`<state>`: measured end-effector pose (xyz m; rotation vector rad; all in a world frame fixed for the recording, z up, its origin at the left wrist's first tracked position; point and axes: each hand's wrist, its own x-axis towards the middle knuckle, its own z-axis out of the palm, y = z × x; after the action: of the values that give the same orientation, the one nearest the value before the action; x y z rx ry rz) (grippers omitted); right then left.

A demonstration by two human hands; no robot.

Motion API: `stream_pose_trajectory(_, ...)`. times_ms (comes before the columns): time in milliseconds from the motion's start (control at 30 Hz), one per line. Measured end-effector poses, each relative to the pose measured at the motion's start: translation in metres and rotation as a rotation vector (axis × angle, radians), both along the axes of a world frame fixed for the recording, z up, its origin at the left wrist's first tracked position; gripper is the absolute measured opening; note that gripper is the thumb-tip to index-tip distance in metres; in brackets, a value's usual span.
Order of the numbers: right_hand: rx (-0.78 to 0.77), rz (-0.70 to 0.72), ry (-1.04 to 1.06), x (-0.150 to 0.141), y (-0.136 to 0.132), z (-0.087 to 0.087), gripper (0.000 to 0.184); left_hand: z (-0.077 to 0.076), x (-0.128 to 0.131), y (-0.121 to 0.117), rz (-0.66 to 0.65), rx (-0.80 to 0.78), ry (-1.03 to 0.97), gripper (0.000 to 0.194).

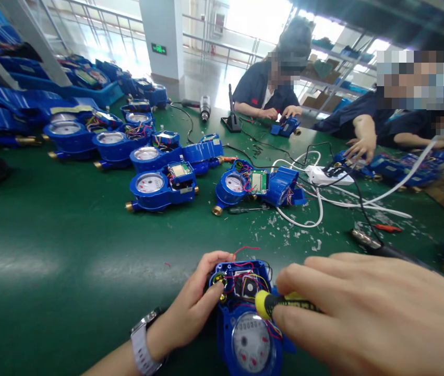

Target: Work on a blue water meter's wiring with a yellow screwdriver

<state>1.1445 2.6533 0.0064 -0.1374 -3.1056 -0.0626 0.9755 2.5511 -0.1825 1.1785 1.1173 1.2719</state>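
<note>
My left hand [192,300] grips the upper left side of a blue water meter [225,334], whose round dial [251,342] faces up near the bottom of the view. Its open compartment shows a small circuit and red, yellow and black wires. My right hand [366,308] is closed around a yellow-and-black screwdriver [284,303]. The handle points left over the compartment, and my fingers and the handle hide the shaft and tip. A wristwatch with a white strap [141,342] sits on my left wrist.
Several blue water meters [149,183] with open wiring lie across the green bench, among scattered plastic scraps. White cables and a power strip [325,175] lie to the right. A co-worker's hand [362,149] works at the right, and another person [264,89] works across the bench.
</note>
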Motion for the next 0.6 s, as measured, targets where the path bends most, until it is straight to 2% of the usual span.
stream_pose_trajectory(167, 0.032, 0.030, 0.040, -0.017, -0.003, -0.007, 0.020, 0.003, 0.001, -0.002, 0.026, 0.062, 0.070, 0.012)
stream_pose_trajectory(300, -0.028, 0.066, -0.149, -0.027, -0.008, 0.007, 0.013, 0.010, -0.002, 0.000, -0.021, 0.066, 0.204, 0.023)
stream_pose_trajectory(400, -0.065, 0.006, -0.345, -0.035, -0.011, 0.017, 0.009, 0.013, -0.005, 0.002, -0.063, 0.081, 0.285, 0.028)
stream_pose_trajectory(500, -0.080, -0.039, -0.513, -0.038, -0.012, 0.018, 0.011, 0.014, -0.008, 0.003, -0.087, 0.086, 0.337, 0.030)
stream_pose_trajectory(600, -0.097, -0.023, -0.482, -0.029, -0.011, 0.012, 0.015, 0.012, -0.009, 0.003, -0.090, 0.093, 0.354, 0.030)
